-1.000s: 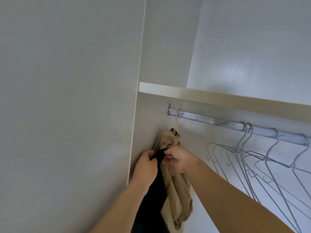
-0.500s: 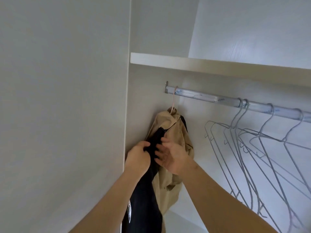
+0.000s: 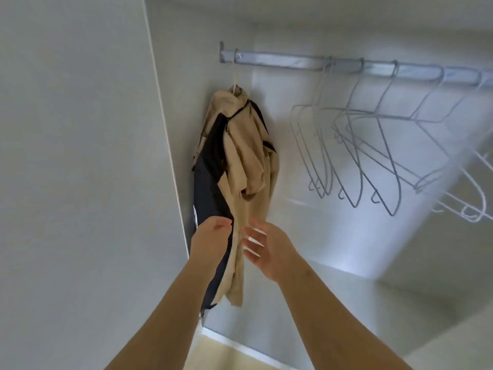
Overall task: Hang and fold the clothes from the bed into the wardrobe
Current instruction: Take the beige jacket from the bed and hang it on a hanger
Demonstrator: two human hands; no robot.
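Nearest us, well below the rail [image 3: 280, 61], our left hand [image 3: 212, 237] has its fingers curled on the black cloth [image 3: 206, 182]. Our right hand [image 3: 268, 249] is just beside it, fingers apart and straight, holding nothing, close to the beige garment [image 3: 248, 156]. Both garments hang bunched on one hanger [image 3: 234, 76] hooked at the rail's left end. Further right along the rail hang empty wire hangers [image 3: 373, 145].

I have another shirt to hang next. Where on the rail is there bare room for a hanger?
The bare stretch of rail lies between the hook of the beige and black garment at the left end and the first empty wire hangers. Rightward it is crowded with those hangers; the garment hangs close against the side wall.
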